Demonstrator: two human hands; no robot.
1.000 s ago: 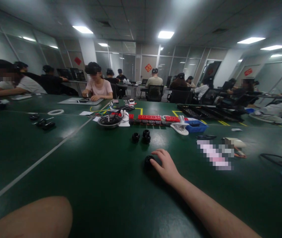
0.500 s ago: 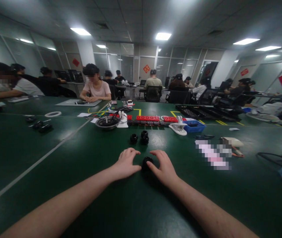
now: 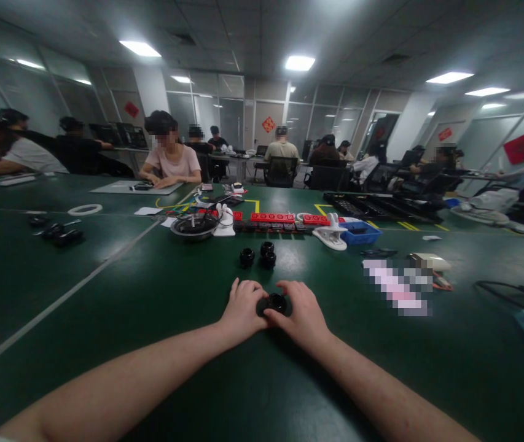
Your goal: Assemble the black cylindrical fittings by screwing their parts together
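We see a black round piece [image 3: 277, 301] low and central over the table [image 3: 225, 393], between the two hands; whether it rests on the surface or is slightly lifted, we cannot tell. Its open, hollow top faces us, and its rim shines. We judge it to be a rigid, moulded part, light enough for fingertips, and stiff enough not to give under a normal pinch. The glossy skin may be slippery, so we would take it by the outer wall, on opposite sides, and keep fingers out of the opening. Nothing about it looks especially fragile to us.

The right hand [image 3: 306, 312] grips it, thumb across the near side and index finger curled beyond. The left hand [image 3: 242, 305] is curled in at its left edge, index finger and thumb drawn close; we cannot tell how firmly they press.

Half a second ago we see the left hand spread and apart from the piece; now it has come in against it, and the hollow top shows more plainly. The three black pieces [image 3: 246, 257] beyond the hands keep their grouping.
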